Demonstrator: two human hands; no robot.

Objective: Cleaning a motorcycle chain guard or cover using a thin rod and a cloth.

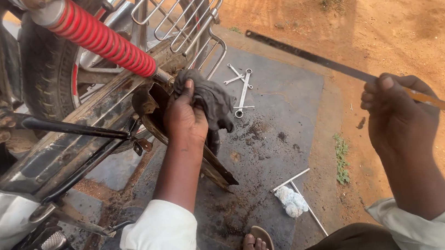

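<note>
left hand (184, 120) fisted on a dark grey crumpled rag (212, 101), pressed to the rusty motorcycle part below the red coil shock absorber (100, 36) — i'd wipe firmly along it. right hand (398, 117) pinches a long thin metal blade (338, 69), well apart.

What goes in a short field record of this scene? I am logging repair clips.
Setting: motorcycle rear end on a grey mat over red dirt
Left hand: presses a dark rag to the motorcycle near the red spring
Right hand: holds a long thin metal blade
On mat: wrenches, white cloth wad, T-shaped tool
Also: sandalled foot
</note>
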